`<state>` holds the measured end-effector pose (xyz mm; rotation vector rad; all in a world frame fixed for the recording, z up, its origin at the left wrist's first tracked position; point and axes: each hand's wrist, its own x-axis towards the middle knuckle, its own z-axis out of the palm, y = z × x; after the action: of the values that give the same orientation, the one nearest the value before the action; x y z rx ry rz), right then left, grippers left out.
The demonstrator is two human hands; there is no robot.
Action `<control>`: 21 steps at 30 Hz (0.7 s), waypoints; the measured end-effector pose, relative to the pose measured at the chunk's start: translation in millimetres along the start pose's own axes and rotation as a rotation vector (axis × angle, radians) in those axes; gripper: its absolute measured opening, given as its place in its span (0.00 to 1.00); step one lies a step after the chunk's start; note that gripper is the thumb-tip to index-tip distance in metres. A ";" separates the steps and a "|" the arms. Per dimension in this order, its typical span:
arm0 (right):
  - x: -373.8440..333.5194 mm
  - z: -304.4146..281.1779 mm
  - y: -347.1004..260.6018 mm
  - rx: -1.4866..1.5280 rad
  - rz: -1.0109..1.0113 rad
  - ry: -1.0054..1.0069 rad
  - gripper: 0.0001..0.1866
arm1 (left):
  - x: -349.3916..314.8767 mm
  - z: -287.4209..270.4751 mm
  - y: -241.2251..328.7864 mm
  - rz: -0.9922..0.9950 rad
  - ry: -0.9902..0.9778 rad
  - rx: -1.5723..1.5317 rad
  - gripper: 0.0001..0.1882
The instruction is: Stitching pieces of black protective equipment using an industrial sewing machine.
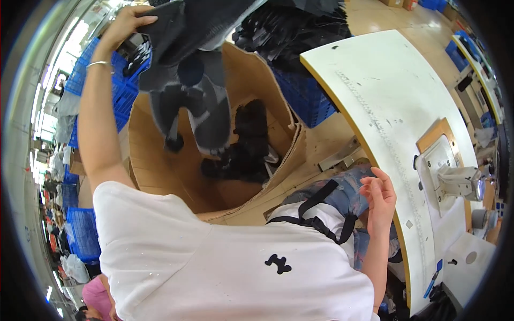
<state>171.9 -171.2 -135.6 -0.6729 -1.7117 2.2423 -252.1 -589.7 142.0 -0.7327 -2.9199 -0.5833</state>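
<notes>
Nearest: white shirt (pixel 214 267) filled the lower view.
Right hand: right hand (pixel 379 197) hovered empty at the table (pixel 385 91) edge, fingers loosely curled and apart, touching nothing.
Left hand: left hand (pixel 127 24) was raised high, fingers clamped on the top of a dark grey garment (pixel 187 80).
Relation: garment hung long axis downward, directly below the left hand and above the cardboard box (pixel 160 160); left hand nearer.
Far: black pieces (pixel 246 144) lay in the box.

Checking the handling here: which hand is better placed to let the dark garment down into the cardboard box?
Left. The left hand already grips the dark garment above the cardboard box; the right hand hangs empty by the white table.
</notes>
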 end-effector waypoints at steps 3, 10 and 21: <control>1.0 -2.6 6.0 -0.009 0.021 0.024 0.15 | -7.8 42.4 -68.5 0.081 0.254 0.311 0.14; -0.8 -28.4 29.8 -0.007 0.120 0.087 0.15 | -143.4 175.1 -255.9 -0.339 0.085 0.068 0.16; -4.9 -25.3 44.6 -0.110 0.185 -0.008 0.12 | 25.5 221.7 -126.8 -0.146 0.253 -0.121 0.14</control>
<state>192.5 -164.7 -182.4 -0.8825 -1.8567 2.2852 -329.8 -597.4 -102.5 -0.4221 -2.7354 -0.8078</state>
